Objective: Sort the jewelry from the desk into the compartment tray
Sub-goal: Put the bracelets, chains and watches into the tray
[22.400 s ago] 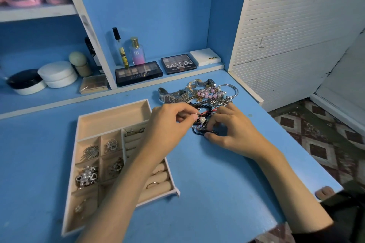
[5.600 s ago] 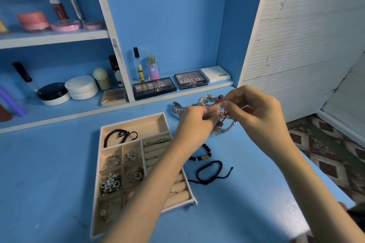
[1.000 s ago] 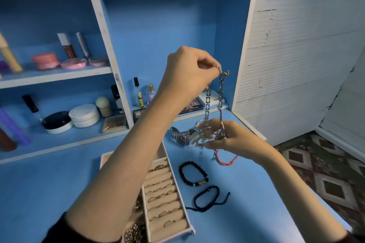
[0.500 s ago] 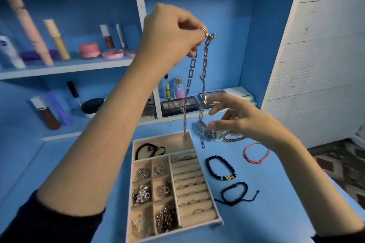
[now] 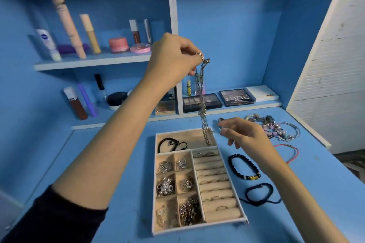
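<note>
Blue desk [image 5: 316,193]: left hand [image 5: 173,59] pinches chain [image 5: 201,92] high so it hangs straight into tray [image 5: 154,183] top compartment; right hand [image 5: 248,136] loose, empty, alongside.

Red cord bracelet [image 5: 292,149], part hidden behind right forearm; jewelry pile [image 5: 276,128], near edge behind right hand [image 5: 243,134], fingertip hold unclear; small pieces [image 5: 165,186] in tray [image 5: 197,228], unidentifiable.

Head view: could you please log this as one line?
left hand pinches chain; chain dangles into tray, top compartment; right hand open
</note>
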`<state>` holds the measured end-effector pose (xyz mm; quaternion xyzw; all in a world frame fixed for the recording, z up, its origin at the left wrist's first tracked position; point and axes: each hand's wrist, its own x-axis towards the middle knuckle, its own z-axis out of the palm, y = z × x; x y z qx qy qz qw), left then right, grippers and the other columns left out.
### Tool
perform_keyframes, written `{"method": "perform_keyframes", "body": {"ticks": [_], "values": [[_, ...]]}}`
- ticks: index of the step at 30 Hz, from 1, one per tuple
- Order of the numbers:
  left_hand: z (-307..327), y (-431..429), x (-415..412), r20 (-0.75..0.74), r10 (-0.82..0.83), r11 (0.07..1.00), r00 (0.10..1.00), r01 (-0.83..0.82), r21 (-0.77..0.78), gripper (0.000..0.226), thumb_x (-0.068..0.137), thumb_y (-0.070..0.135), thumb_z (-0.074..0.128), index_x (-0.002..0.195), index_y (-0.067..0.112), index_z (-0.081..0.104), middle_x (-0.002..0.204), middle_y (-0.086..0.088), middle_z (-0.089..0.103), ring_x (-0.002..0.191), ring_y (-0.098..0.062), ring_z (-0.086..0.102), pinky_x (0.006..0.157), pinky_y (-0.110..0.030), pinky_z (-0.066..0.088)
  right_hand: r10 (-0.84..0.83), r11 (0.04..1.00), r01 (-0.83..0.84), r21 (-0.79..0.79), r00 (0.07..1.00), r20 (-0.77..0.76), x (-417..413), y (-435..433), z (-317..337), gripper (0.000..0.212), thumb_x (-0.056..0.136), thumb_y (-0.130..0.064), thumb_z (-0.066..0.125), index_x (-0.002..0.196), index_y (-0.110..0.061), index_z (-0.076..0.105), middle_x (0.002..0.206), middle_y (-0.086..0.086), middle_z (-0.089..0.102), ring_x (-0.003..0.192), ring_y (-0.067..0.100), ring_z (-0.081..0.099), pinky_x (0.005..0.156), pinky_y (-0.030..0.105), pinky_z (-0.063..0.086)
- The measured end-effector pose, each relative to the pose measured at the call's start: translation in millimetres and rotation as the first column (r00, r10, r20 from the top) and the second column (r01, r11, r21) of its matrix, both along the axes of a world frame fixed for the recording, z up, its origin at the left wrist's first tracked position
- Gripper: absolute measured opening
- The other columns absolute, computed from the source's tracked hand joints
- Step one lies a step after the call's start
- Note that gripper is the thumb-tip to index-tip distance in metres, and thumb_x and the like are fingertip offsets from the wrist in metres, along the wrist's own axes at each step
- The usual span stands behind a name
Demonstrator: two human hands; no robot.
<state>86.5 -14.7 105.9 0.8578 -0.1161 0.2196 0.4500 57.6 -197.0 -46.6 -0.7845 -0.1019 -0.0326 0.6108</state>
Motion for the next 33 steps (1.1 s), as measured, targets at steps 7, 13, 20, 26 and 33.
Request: {"method": "perform_keyframes", "body": {"ticks": [7,13,20,26,33], "values": [[-8,-3,-4,-0.010,-0.002,1.000,1.000,0.002,0.002,0.009,0.080,0.007,0.065,0.075,0.012,0.070,0.061,0.003,0.065,0.050,-0.007,0.063,0.060,-0.022,0.057,-0.161,0.976,0.151,0.158,0.986,0.048,-2,-10,-12,0.014,0.088,-0.005,0.058,0.085,-0.013,0.069,0.063,-0.004,0.066,0.055,0.010,0.053,0.051,0.016,0.042],[-7,2,-5,-0.002,0.010,1.000,1.000,-0.010,0.008,0.007,0.081,0.008,0.065,0.079,0.011,0.071,0.068,-0.004,0.069,0.055,-0.010,0.066,0.058,-0.019,0.056,-0.217,0.961,0.204,0.186,0.975,0.052,-2,-15,-23,0.015,0.089,-0.005,0.057,0.086,-0.015,0.069,0.065,-0.003,0.065,0.055,0.014,0.052,0.054,0.024,0.041],[-15,9,-3,-0.024,0.028,1.000,0.999,-0.027,0.009,0.007,0.080,0.008,0.065,0.078,0.012,0.071,0.067,-0.002,0.069,0.057,-0.013,0.067,0.067,-0.029,0.059,-0.224,0.959,0.214,0.185,0.974,0.033,-5,-16,-27,0.014,0.088,-0.007,0.058,0.086,-0.015,0.069,0.064,-0.002,0.066,0.057,0.016,0.053,0.058,0.028,0.042],[-36,14,0,-0.086,0.055,0.998,0.995,-0.054,0.022,0.009,0.079,0.008,0.064,0.076,0.014,0.071,0.067,-0.001,0.069,0.057,-0.014,0.068,0.067,-0.028,0.058,-0.221,0.962,0.213,0.169,0.975,0.029,-5,-16,-29,0.013,0.089,-0.008,0.058,0.088,-0.015,0.069,0.064,-0.003,0.066,0.058,0.016,0.054,0.059,0.028,0.042],[-68,18,-3,-0.164,0.081,0.995,0.983,-0.071,0.065,0.010,0.080,0.007,0.063,0.079,0.013,0.072,0.070,-0.005,0.070,0.061,-0.015,0.068,0.065,-0.028,0.058,-0.230,0.963,0.221,0.154,0.972,0.046,-5,-19,-30,0.014,0.089,-0.007,0.058,0.086,-0.016,0.069,0.063,-0.005,0.065,0.055,0.013,0.053,0.055,0.024,0.043]]}}
